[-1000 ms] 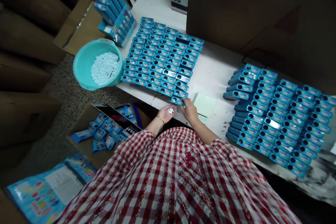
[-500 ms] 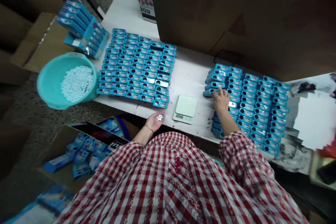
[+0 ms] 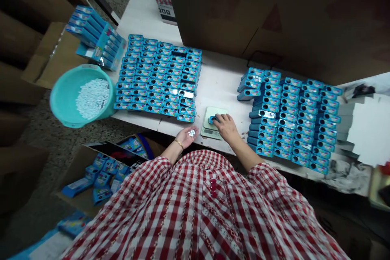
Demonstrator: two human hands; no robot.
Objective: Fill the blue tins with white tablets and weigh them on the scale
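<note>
Cradling small white pellets (image 3: 191, 133): left palm (image 3: 184, 138) | right fingers (image 3: 224, 118): oblong blue box (image 3: 211, 120)

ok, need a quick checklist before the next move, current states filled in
1. White pieces in the left hand: ok, palm up and open.
2. Blue case positioned at the scale: ok, over its plate; full contact cannot be seen.
3. Right hand touching the case: ok; firmness of grip cannot tell.
4. Display reading: cannot tell, too small.
5. More white pieces in the turquoise tub: ok, a heap shows.
</note>
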